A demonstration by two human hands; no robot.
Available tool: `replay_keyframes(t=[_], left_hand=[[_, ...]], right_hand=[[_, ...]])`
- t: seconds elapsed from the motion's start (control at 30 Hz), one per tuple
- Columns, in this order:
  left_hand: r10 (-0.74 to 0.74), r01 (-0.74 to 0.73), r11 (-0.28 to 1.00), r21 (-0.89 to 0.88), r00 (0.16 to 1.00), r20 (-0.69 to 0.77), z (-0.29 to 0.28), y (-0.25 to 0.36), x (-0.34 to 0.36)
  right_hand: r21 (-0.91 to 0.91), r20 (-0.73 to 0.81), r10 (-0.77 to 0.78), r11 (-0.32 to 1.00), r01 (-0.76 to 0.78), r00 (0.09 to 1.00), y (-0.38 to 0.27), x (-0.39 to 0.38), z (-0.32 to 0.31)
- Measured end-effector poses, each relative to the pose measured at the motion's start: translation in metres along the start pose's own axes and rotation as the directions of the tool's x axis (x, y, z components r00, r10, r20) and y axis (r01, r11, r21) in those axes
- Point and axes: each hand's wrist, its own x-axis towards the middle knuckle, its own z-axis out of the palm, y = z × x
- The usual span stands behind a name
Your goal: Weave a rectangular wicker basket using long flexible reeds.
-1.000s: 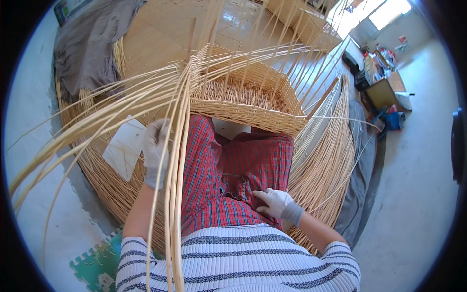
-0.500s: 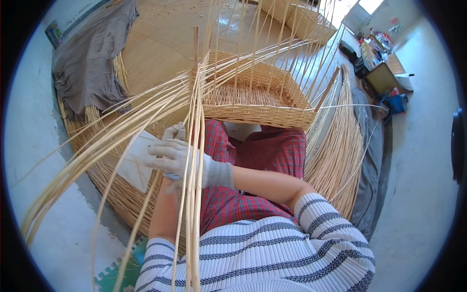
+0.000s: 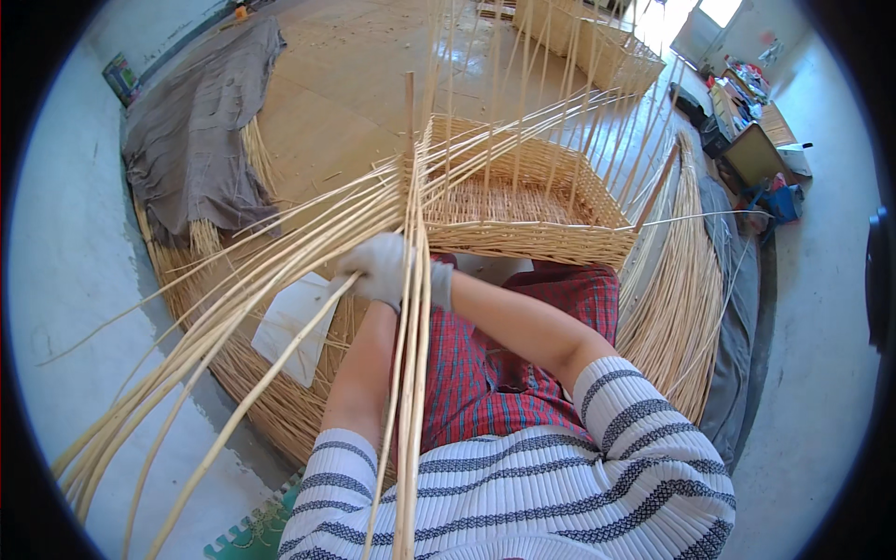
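A rectangular wicker basket point(image 3: 523, 241) rests against my knees, with tall upright stakes rising from its walls. At its near left corner, a bunch of pale willow rods point(image 3: 233, 289) fans out to the lower left. Several other rods point(image 3: 411, 373) run down toward my chest, passing in front of my gloved hands. My right hand point(image 3: 378, 266), in a pale work glove, is closed around a willow rod point(image 3: 280, 359) just left of that corner. My left hand point(image 3: 385, 301) lies against or beneath the right one, and its fingers are hidden.
Bundled rods point(image 3: 686, 289) lie on the floor to my right beside dark cloth. A grey cloth point(image 3: 201, 140) covers more rods on the left. A white sheet point(image 3: 297, 327) lies near my left forearm. Further off stand a long woven basket point(image 3: 597, 42) and a cluttered table point(image 3: 761, 154).
My right hand's fingers, stretched to the left before, have closed around a rod. The left hand has slipped from sight behind it. The whole view has shifted slightly.
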Motion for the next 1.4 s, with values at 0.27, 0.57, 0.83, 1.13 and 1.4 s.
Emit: replay_keyframes(t=[0.27,0.57,0.83,1.13,1.4], left_hand=[[-0.133,0.133,0.991,-0.015,0.991,0.030,-0.030,-0.011,0.018],[-0.164,0.168,0.986,-0.006,0.971,0.176,-0.041,-0.022,0.018],[-0.253,-0.087,0.500,0.862,0.937,0.241,-0.004,0.075,-0.004],[0.144,-0.720,0.415,0.556,0.656,0.741,0.137,0.221,-0.086],[0.470,-0.518,0.854,0.051,0.809,0.353,0.107,0.200,-0.058]], right_hand=[[-0.106,0.085,0.266,0.961,-0.256,0.960,0.067,-0.004,0.017],[-0.008,0.064,0.321,0.947,-0.321,0.945,0.054,-0.022,0.038],[-0.177,0.002,-0.038,0.983,0.038,0.999,0.014,-0.031,0.029],[-0.008,-0.162,-0.389,0.919,0.393,0.907,-0.076,-0.069,0.003],[0.082,-0.360,-0.075,0.990,0.112,0.930,-0.085,-0.059,-0.012]])
